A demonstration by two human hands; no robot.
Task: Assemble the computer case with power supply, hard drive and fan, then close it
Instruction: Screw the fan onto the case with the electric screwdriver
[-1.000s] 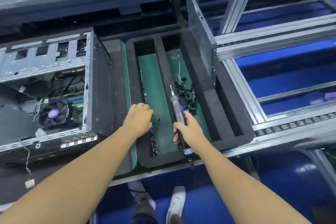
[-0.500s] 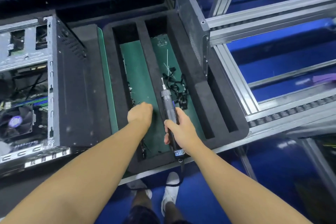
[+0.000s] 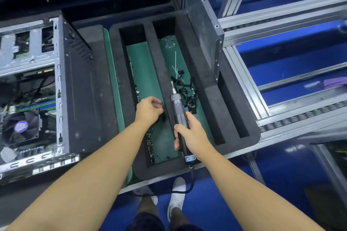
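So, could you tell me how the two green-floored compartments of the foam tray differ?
The left compartment holds small dark hardware; the right compartment holds tangled black wires and white ties. The left hand reaches into the left compartment; the right hand grips an electric screwdriver over the right one's near end. Both are long slots in black foam.
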